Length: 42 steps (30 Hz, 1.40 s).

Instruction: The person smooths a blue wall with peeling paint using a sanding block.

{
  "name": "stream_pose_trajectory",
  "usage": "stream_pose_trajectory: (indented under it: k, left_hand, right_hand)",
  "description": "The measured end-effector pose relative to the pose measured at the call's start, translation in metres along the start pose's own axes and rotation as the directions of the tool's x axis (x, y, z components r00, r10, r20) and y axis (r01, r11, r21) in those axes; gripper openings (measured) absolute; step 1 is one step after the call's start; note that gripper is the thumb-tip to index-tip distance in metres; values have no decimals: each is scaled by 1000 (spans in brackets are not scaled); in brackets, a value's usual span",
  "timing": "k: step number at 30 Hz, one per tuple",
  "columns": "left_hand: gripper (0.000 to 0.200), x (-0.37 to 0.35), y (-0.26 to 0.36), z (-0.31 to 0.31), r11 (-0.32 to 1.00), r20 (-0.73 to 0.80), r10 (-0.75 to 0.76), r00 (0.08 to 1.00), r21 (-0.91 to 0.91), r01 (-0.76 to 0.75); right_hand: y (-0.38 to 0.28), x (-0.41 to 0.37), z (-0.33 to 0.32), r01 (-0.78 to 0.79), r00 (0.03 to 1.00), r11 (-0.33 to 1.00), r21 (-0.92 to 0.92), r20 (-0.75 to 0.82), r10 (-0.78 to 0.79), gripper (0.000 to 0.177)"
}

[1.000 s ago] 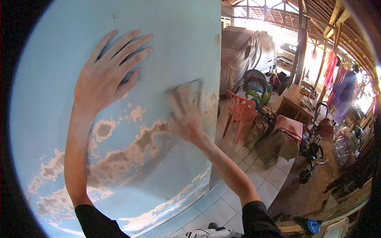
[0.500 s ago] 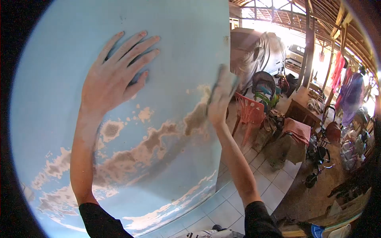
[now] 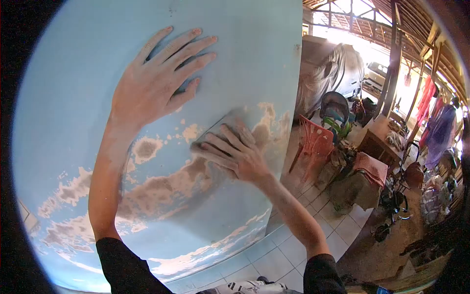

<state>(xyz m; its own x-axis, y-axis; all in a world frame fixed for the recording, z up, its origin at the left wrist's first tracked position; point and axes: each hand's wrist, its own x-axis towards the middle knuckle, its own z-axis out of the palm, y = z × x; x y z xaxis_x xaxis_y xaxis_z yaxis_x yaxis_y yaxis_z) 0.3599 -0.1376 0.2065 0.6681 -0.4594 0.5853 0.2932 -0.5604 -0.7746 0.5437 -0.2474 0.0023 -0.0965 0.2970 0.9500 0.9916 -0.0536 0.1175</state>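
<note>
A light blue painted wall [image 3: 254, 59] fills the left and middle of the head view. Worn grey and off-white patches [image 3: 152, 191] run across it in a slanting band. My left hand [image 3: 152, 81] lies flat on the blue paint above the band, fingers spread and nothing in it. Lower and to the right, my right hand [image 3: 240, 154] presses a flat, greyish sanding block [image 3: 215, 128] against the patches. Its fingers stretch over the block and hide most of it. Pale dust coats both hands.
Past the wall's right edge stand a red plastic chair [image 3: 316, 142], a pink cloth [image 3: 371, 168] on a covered stand and a draped vehicle-like shape [image 3: 333, 73]. Clothes [image 3: 435, 132] hang at far right. White floor tiles [image 3: 274, 264] lie below.
My right hand has swept left and down with the sanding block, from near the wall's right edge onto the patches. My left hand stays flat on the wall; the view has shifted slightly.
</note>
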Motion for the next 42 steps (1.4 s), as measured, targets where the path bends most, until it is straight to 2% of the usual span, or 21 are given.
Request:
stream_pose_trajectory:
  k: [2,3,4,5,7,11,12,14,15,16,17,21,23,24,26,27,29,35,36,39,42]
  left_hand:
    - [43,0,-2,0,1000,-10,18,1000,7,-18]
    - [43,0,-4,0,1000,-14,22,1000,14,-22]
    - [43,0,-4,2,1000,-33,24,999,8,-24]
    - [43,-1,-2,3,1000,-49,19,999,-4,-20]
    - [44,-1,-3,2,1000,-43,20,999,-7,-21]
    - [45,-1,-3,3,1000,-34,21,999,-5,-21]
    - [45,-1,-5,4,1000,-36,21,999,-1,-21]
    - [45,-2,-3,5,1000,-37,23,999,17,-22]
    - [45,-3,-2,5,1000,-37,20,999,10,-20]
    - [45,-3,-3,6,1000,-40,26,999,17,-26]
    - [45,-2,-3,6,999,-47,28,999,26,-27]
    - [45,0,-5,3,1000,-27,26,999,13,-26]
    - [45,-1,-3,5,1000,-44,25,999,1,-25]
    - [45,-2,-2,4,1000,-44,25,999,-5,-26]
    - [43,-1,-2,1,1000,-23,19,1000,0,-19]
    - [43,0,-2,2,1000,-27,19,999,-1,-19]
    - [42,-1,-2,4,1000,-36,14,999,-5,-14]
    - [40,-1,-2,5,1000,-55,22,998,-19,-23]
    - [40,-1,-2,5,999,-54,22,998,-25,-23]
    - [39,0,-3,4,999,-55,25,998,-43,-27]
    - [37,0,-4,6,996,-63,26,998,-78,-31]
  right_hand:
    - [6,3,-14,220,967,975,13,133,-220,44]
    - [21,11,-31,-97,993,907,410,97,62,43]
    - [30,17,-41,-349,929,595,724,184,320,43]
    - [16,16,-29,-349,930,599,721,190,315,43]
    - [-27,10,5,-304,951,946,-115,-89,295,41]
    - [3,1,-7,216,976,972,-91,47,-213,44]
    - [15,12,-32,-90,994,961,260,77,72,44]
    - [29,24,-71,-600,776,360,714,411,478,42]
    - [16,22,-55,-605,773,360,710,415,481,42]
    - [-6,16,-23,-446,892,812,378,114,437,39]
    - [-13,10,-3,-221,973,964,-146,-105,207,37]
    - [46,-21,-5,-217,961,971,99,199,194,38]
    - [74,-28,-5,-717,637,514,471,144,757,42]
    - [54,-20,-11,-721,634,512,467,145,760,42]
    - [-5,10,-28,-437,889,899,-46,-178,423,51]
    - [1,7,-29,-436,889,899,-50,-179,421,51]
    - [17,-1,-29,180,984,904,-387,72,-165,52]
    - [22,21,-27,-462,865,887,-17,-230,446,55]
    - [3,16,-31,-398,915,871,-288,-55,400,56]
    - [12,14,-45,-103,934,897,-430,269,236,54]
    - [26,22,-58,-329,819,911,-248,405,407,56]
